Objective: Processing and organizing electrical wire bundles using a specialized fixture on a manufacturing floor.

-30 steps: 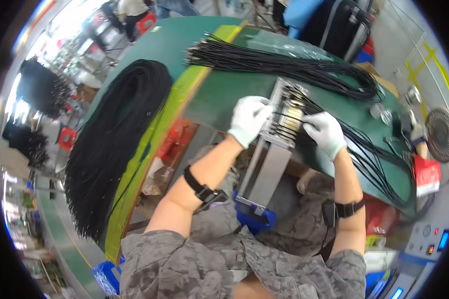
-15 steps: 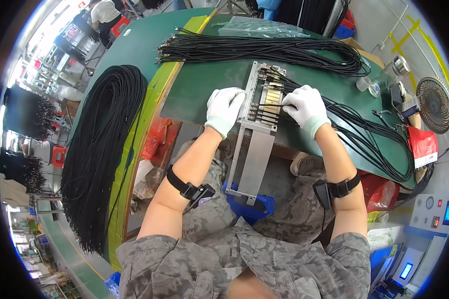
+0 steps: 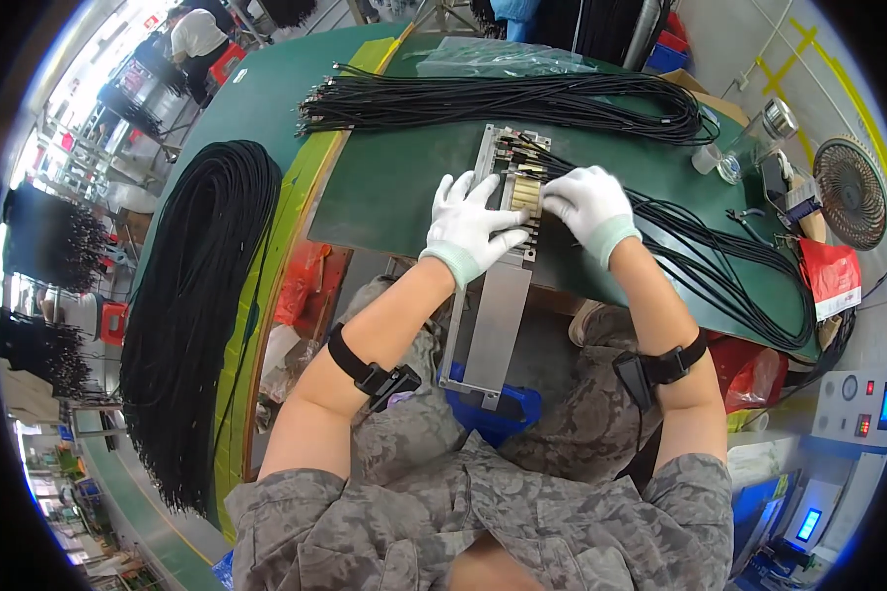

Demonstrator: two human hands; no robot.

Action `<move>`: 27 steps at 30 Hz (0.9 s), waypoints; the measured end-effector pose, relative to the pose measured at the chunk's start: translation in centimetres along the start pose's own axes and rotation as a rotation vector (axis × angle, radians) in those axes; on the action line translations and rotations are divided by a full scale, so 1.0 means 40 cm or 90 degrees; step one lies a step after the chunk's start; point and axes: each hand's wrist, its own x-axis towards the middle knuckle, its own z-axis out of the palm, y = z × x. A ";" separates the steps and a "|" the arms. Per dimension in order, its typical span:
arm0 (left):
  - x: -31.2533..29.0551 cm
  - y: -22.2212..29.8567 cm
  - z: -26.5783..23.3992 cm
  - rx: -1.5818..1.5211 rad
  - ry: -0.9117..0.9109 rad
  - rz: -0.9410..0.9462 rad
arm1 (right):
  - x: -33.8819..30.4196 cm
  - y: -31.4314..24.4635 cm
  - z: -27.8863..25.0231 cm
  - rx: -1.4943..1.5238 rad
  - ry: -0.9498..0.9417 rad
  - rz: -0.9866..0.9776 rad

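A metal fixture (image 3: 489,315) with a row of slots and brass-coloured blocks (image 3: 525,194) lies across the near edge of the green table. Black cables (image 3: 660,207) run from its slots off to the right. My left hand (image 3: 466,225), in a white glove, lies over the fixture with its fingers spread, index finger and thumb reaching across the lower slots. My right hand (image 3: 591,207), also gloved, is closed in a pinch at the fixture's right side, on a black cable. The fingers mostly hide the pinched part.
A long cable bundle (image 3: 503,103) lies across the far side; another bundle (image 3: 202,305) hangs at left. At right stand a glass jar (image 3: 754,148), pliers (image 3: 749,222), a fan (image 3: 851,192) and a red packet (image 3: 830,271). A blue bin (image 3: 503,414) sits below the fixture.
My left hand has moved right from the fixture's left edge onto its slots, its fingers spreading. My right hand has shifted slightly left, closer to the blocks.
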 end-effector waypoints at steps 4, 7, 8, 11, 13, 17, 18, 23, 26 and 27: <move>0.014 0.001 0.002 -0.020 -0.038 -0.030 | 0.037 0.052 -0.004 -0.038 0.021 0.096; 0.012 -0.005 0.021 -0.050 -0.011 -0.024 | 0.050 0.081 0.006 -0.076 0.029 0.131; 0.006 -0.005 0.028 -0.066 0.011 -0.018 | 0.039 0.096 0.002 -0.048 0.010 0.129; -0.004 -0.016 0.024 -0.089 0.025 -0.028 | 0.023 0.064 -0.017 0.021 -0.039 0.112; -0.001 -0.018 0.020 -0.113 0.013 -0.032 | 0.018 0.028 -0.016 -0.031 -0.097 0.087; 0.000 -0.020 0.020 -0.141 0.028 -0.037 | 0.018 0.025 -0.015 -0.020 -0.068 0.038; 0.004 -0.019 0.021 -0.141 0.028 -0.038 | 0.019 0.024 -0.014 0.000 -0.040 0.018; 0.030 -0.020 -0.002 -0.195 0.169 -0.043 | 0.027 -0.054 -0.016 0.155 -0.020 -0.056; 0.030 -0.027 -0.008 -0.211 0.134 0.010 | 0.025 -0.064 -0.005 0.258 -0.015 -0.049; 0.030 -0.025 -0.007 -0.225 0.135 0.000 | 0.022 -0.060 -0.002 0.258 -0.016 -0.049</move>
